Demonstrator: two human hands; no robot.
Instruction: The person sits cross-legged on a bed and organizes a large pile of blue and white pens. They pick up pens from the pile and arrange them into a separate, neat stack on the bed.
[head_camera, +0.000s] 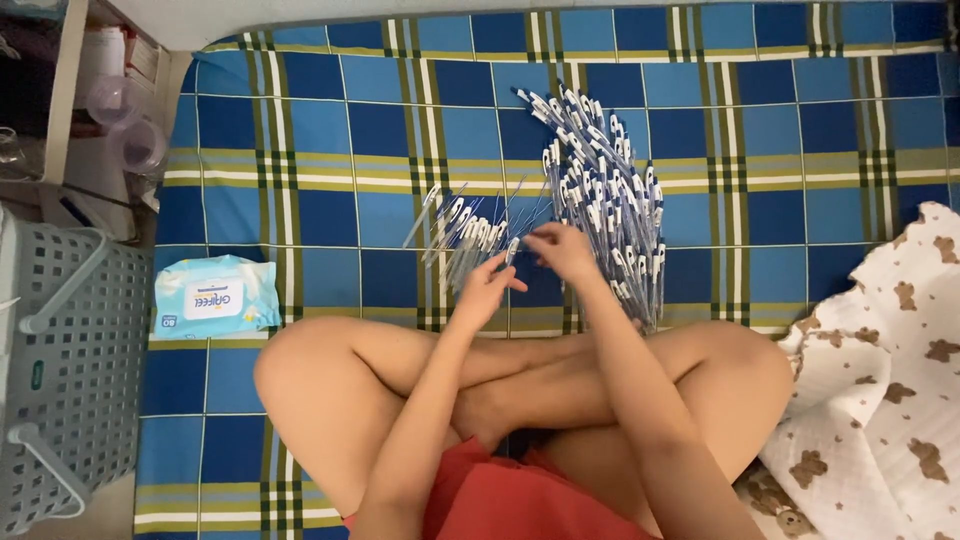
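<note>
Both hands w/ fingers pinched on one pen (512, 250): left hand (487, 291) low, right hand (563, 250) up.

Home bedroom, plaid blue bedsheet (330, 130), bear-print blanket (880, 380), grey laundry basket (70, 370), wet-wipes pack (215, 295)

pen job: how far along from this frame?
Looks done: the big pile of capped pens on the checked sheet. In hand: left hand and right hand together on one pen. Left: the smaller pile of clear barrels beside them.
</note>
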